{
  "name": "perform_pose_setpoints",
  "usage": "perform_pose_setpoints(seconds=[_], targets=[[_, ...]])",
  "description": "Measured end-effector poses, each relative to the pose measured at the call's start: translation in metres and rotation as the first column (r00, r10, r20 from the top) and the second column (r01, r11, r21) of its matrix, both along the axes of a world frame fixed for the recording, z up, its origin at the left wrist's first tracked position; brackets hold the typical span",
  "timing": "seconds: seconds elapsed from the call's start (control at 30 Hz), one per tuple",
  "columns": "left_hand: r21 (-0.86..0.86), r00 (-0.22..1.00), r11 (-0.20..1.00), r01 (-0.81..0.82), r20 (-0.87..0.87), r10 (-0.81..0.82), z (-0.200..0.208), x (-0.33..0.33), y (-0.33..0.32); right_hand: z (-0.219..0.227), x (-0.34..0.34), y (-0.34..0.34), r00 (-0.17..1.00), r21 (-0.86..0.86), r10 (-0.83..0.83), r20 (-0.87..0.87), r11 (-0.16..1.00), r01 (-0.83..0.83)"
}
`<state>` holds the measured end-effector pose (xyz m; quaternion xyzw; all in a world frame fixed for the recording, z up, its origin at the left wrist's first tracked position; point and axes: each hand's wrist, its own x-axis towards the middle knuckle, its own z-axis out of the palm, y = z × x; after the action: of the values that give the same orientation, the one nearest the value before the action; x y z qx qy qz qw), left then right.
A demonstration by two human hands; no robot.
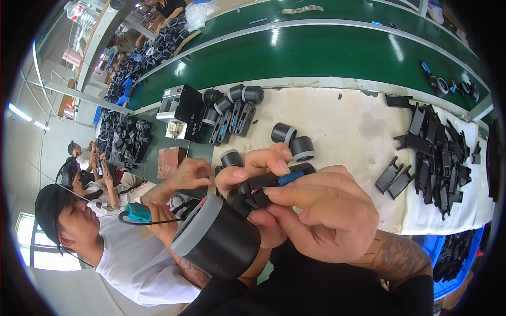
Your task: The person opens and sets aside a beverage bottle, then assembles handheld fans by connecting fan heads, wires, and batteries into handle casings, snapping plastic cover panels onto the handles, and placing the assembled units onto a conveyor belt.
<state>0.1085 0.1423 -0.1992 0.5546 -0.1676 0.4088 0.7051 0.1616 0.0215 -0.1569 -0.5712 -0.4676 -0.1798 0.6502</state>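
"Where is everything?"
"The pale table (337, 113) runs from centre to right. Mid-frame are the right hand (332, 216) and left hand (258, 158); lower left of centre, a grey-rimmed black cylinder (224, 245). Each grip is clamped on its black handle (259, 183)."
"Any handling advice?"
"I'd steady the bulky cylinder against twisting, then press squarely near the blue strip (291, 178), never prying."

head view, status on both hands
Left hand, right hand: both on black handle. Grey-rimmed cylinder at its lower left. Co-worker's hand at left.
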Motion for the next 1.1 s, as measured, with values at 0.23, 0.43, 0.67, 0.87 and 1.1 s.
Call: perform_pose_setpoints(seconds=[0.23,0.43,0.67,0.87,1.1], targets=[[0.030,1.000,0.999,0.021,-0.010,-0.021,0.000,-0.002,0.003,-0.002,-0.001,0.004,0.999,0.070,-0.047,0.011,0.996,0.046],[0.014,1.000,1.000,0.028,0.001,-0.028,-0.006,-0.001,0.001,-0.002,0.001,0.003,0.998,0.062,-0.052,0.028,0.997,0.050],[0.067,0.997,0.997,0.046,-0.062,-0.042,-0.004,-0.008,0.004,0.010,0.004,-0.006,0.997,-0.083,0.001,-0.081,0.997,-0.008],[0.056,0.989,0.997,0.057,-0.138,-0.049,-0.008,-0.014,0.006,0.007,0.008,-0.005,0.999,-0.065,0.041,-0.024,0.997,-0.042],[-0.055,0.978,0.995,0.079,-0.191,-0.088,-0.005,-0.018,-0.003,0.012,0.007,-0.010,0.995,-0.150,0.080,-0.054,0.985,-0.087]])
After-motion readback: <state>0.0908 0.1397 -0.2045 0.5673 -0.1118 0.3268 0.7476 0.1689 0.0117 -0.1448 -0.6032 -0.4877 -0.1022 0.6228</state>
